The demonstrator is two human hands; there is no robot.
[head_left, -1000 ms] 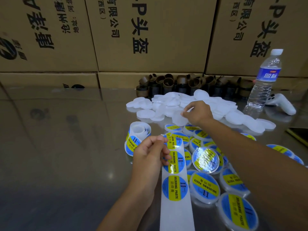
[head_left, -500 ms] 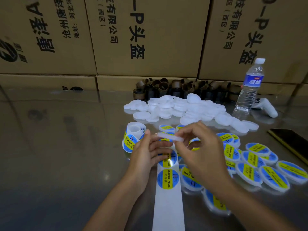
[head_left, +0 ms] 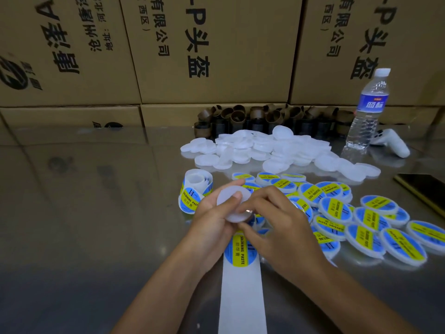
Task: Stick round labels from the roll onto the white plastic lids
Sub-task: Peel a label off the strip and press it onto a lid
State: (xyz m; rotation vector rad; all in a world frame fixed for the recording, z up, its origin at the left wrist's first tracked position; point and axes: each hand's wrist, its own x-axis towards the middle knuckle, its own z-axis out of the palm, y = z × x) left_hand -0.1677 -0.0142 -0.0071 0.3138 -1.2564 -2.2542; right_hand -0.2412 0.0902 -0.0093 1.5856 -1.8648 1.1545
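A bare white plastic lid is held over the label strip, its flat face turned up toward me. My left hand grips it with the thumb laid across its top. My right hand pinches its right and lower edge. The label roll lies just left of my hands, and its white backing strip runs toward me with one blue-and-yellow round label showing. A heap of bare white lids lies beyond. Several labelled lids spread out to the right.
Brown cardboard cores line the back of the glossy table under stacked cartons. A water bottle and a white controller stand at the back right. A dark phone lies at the right edge.
My right hand picked a bare lid from the heap and brought it to my left hand. The lid has turned from edge-on to flat face up, now held by both hands.
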